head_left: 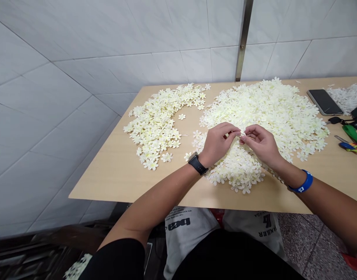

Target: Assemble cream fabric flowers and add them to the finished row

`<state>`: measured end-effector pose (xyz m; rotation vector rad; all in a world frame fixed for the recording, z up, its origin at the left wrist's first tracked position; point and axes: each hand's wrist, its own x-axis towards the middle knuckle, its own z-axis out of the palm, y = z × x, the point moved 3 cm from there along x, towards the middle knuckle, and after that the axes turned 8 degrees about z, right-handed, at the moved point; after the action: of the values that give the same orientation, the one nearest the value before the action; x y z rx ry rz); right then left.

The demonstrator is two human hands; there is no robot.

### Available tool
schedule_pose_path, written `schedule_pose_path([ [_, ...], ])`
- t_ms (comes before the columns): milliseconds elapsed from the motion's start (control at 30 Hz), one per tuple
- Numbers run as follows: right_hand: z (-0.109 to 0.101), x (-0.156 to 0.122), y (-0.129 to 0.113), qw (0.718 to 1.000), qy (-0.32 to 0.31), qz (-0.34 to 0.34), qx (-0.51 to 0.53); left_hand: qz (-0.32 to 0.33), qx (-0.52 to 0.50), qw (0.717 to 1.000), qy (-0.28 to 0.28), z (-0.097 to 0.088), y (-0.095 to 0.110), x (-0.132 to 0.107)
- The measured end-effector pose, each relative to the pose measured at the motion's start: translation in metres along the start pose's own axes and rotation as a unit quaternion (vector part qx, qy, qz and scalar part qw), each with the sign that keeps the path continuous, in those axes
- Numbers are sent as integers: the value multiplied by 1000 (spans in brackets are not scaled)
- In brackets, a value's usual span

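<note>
Below the hands, at the near edge of the table (114,175), printed white bags (181,229) hang open-mouthed toward the person's lap, their contents hidden from view. Above them, the left hand (217,143), with a black watch (197,163) on its wrist, and the right hand (261,144), with a blue wristband (303,182) on its wrist, meet fingertip to fingertip, both pinching one small white flower (242,134) held between them just over the tabletop. Directly under and beyond the hands spreads a large heap (268,109) of the same cream-white flowers. A smaller heap (161,120) curves away to the left of the left hand, a few loose blooms lying between the two. Out to the right of the right hand lie scissors (350,146) with coloured handles, then a dark phone (324,102) face up, and beyond it a third heap (347,96) at the table's far corner, against the tiled wall (108,39).
</note>
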<state>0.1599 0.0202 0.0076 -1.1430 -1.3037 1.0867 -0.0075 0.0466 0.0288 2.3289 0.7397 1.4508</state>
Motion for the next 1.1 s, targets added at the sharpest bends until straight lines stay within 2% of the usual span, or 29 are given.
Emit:
schedule_pose_path([
  [133,-1,0,1,1000,-4,4,4,-12,6,1000,-4,-2,1,1],
  [333,-3,3,1,1000,8,7,11,-26,22,999,-41,-2,-4,2],
  [500,-4,4,-1,999,31,6,12,-64,66,995,-38,-3,-11,2],
  [733,-3,2,2,1000,8,2,-17,-12,23,999,-36,5,0,-3],
  [833,-2,1,2,1000,-1,2,-22,-18,25,999,-19,5,1,-4],
  [1100,1,1,-6,1000,2,4,-4,-13,30,999,-16,0,3,-1],
])
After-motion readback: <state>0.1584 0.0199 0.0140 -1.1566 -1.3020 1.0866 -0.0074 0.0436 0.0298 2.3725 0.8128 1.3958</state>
